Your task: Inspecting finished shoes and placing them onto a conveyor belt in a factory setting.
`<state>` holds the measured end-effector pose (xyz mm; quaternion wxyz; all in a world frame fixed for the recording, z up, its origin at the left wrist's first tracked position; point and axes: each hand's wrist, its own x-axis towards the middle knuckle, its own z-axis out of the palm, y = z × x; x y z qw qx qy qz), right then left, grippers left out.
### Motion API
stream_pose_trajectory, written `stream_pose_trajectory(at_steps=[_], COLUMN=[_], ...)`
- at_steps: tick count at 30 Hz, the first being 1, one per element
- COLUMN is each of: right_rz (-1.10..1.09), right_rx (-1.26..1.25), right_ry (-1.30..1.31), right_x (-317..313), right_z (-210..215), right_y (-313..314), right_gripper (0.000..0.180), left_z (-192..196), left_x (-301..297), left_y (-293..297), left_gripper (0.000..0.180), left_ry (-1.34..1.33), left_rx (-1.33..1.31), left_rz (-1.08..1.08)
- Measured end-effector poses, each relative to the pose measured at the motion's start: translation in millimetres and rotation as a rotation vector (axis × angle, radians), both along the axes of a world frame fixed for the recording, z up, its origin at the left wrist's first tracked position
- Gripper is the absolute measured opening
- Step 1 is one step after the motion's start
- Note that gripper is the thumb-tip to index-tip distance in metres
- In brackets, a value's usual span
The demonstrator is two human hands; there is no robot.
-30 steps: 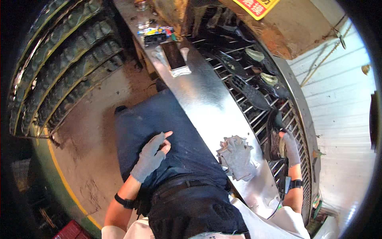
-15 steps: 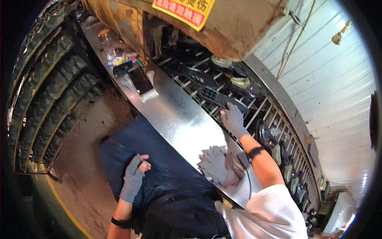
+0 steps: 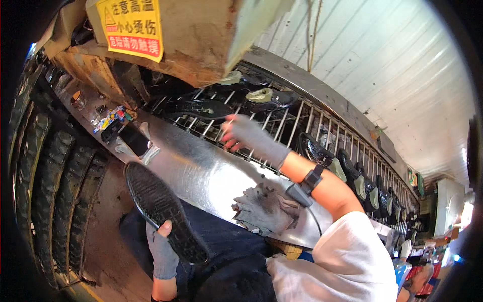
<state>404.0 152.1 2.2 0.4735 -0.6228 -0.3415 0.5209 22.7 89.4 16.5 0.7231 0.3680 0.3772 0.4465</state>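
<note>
The left hand (image 3: pixel 162 251), in a grey fingerless glove, is closed around the near end of a black rubber shoe sole (image 3: pixel 163 211), thumb on the ribbed tread. The sole's long axis runs from lower right to upper left, tread facing up, held over the lap below the shiny metal counter (image 3: pixel 201 171). The right hand (image 3: pixel 246 135) (also gloved) reaches across the counter with loosely spread fingers, touching the wire rack (image 3: pixel 302 121) beside a dark insole (image 3: pixel 198 108). A crumpled grey cloth (image 3: pixel 264 209) lies on the counter, between both hands.
</note>
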Motion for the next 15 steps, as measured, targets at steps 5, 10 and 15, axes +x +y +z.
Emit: stream_pose_trajectory(at_steps=[5,10,15], right_rz=[-0.603,-0.675,-0.478], right_rx=[-0.184,-0.202,-0.105], right_ry=[0.199,0.344,0.032], right_x=[203,182,201], right_z=[-87,-86,-104], right_y=[5,80,84], right_gripper=[0.107,0.103,0.098], left_z=[-81,-87,-80], left_x=[-45,-56,-42], left_y=[-38,-58,-45], left_gripper=[0.049,0.051,0.053], left_ry=[0.190,0.194,0.115], left_rx=[-0.399,-0.377,-0.379], left_rz=[0.120,0.292,0.217])
